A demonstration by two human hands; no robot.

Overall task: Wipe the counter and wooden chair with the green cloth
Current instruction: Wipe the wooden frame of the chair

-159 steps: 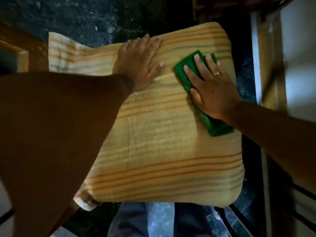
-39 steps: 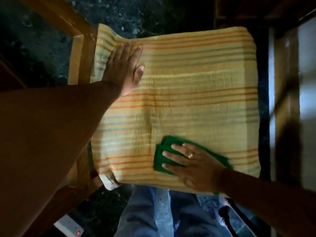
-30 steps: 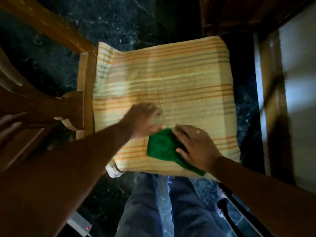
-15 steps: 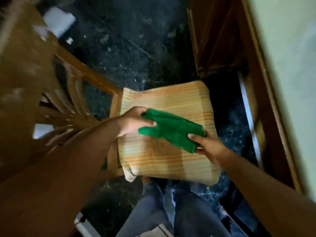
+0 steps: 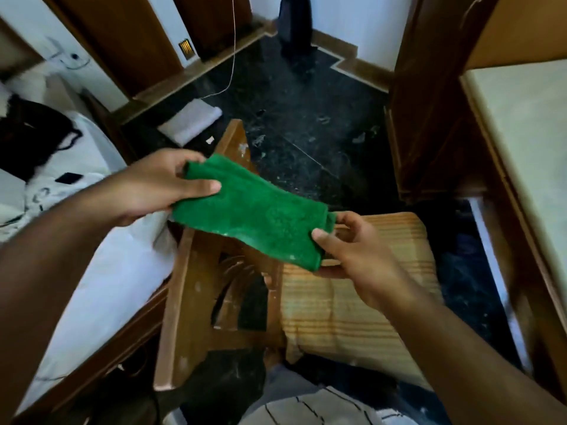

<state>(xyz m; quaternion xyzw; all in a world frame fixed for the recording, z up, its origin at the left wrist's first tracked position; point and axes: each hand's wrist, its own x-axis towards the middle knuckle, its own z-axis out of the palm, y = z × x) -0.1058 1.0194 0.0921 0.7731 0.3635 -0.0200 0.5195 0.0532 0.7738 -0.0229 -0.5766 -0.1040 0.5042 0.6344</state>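
Note:
The green cloth (image 5: 254,210) is folded and stretched in the air between both hands. My left hand (image 5: 153,185) pinches its upper left end, thumb on top. My right hand (image 5: 356,250) grips its lower right end. Below them stands the wooden chair (image 5: 190,302), its carved backrest on the left and a striped yellow-orange cushion (image 5: 352,308) on its seat. The pale counter top (image 5: 527,142) runs along the right edge, with a wooden rim.
A bed with a white sheet (image 5: 101,271) lies to the left, a phone (image 5: 69,178) on it. A folded white cloth (image 5: 190,121) and a thin cable (image 5: 231,65) lie on the dark stone floor (image 5: 306,118). A wooden cabinet (image 5: 429,102) stands at right.
The cloth left the cushion; my left hand came off the cushion and took its other end. Both hands rose with it, and the view tilted up from the chair to the room.

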